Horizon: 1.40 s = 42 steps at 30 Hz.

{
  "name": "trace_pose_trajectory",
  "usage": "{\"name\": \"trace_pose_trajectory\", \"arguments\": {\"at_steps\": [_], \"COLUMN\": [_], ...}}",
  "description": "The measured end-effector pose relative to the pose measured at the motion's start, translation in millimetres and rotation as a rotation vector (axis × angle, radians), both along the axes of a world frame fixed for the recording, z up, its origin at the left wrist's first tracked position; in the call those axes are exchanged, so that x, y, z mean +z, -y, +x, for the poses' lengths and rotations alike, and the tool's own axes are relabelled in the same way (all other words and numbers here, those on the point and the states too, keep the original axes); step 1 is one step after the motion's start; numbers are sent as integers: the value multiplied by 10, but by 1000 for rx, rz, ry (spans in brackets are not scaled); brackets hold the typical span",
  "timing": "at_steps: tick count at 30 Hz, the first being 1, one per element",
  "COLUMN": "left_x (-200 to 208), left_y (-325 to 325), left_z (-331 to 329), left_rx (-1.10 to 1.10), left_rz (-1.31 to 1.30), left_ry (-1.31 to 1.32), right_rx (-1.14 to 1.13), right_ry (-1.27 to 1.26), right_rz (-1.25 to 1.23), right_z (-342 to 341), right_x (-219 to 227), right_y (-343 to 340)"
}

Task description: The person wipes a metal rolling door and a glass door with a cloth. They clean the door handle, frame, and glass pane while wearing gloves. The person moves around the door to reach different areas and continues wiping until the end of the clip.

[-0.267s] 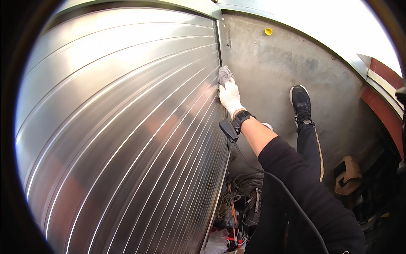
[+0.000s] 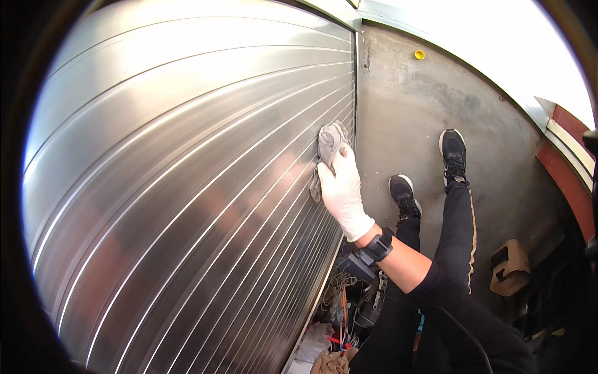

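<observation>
Cloth (image 2: 329, 144), grey and bunched, rests against the ribbed metal panel (image 2: 205, 187), just inside that panel's right edge. Right hand (image 2: 346, 196), white-gloved, grips it with the thumb on the side toward the panel's middle; the left hand is out of view, so its state cannot be told. Judged as a wiping step, sound practice calls for a flat, folded pad rather than a loose wad, even pressure, and strokes along the grooves so that their recesses are reached. The loose tail hanging below the grip should be tucked in, as it could snag at the panel's edge. Footing merits care: both shoes (image 2: 453, 153) stand on the floor (image 2: 398, 93) right of the panel.
</observation>
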State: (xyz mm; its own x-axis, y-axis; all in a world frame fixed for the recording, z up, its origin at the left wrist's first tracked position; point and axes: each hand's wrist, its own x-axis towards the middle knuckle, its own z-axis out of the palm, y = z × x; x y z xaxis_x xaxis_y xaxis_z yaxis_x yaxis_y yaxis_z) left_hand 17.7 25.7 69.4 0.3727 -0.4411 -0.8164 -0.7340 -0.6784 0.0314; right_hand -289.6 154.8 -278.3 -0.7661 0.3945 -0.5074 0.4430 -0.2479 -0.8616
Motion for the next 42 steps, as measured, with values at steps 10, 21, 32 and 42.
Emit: {"name": "trace_pose_trajectory", "arguments": {"at_steps": [10,21,32,42], "left_x": [65,-210,-283,-641], "left_y": [91,243,700,1124], "left_z": [30,253,339,376], "left_rx": [-142,-333,-420,-603], "left_rz": [-91,-245,-264,-350], "left_ry": [-58,-29,-88,-51], "right_rx": [90,296,257,-153], "right_ry": [-798,499,-341,17], "right_rz": [80,-118,-66,236], "right_z": [8,391,1431,338], "right_x": [2413,-1787,1732,-1793], "right_y": [-246,405,699,652]}}
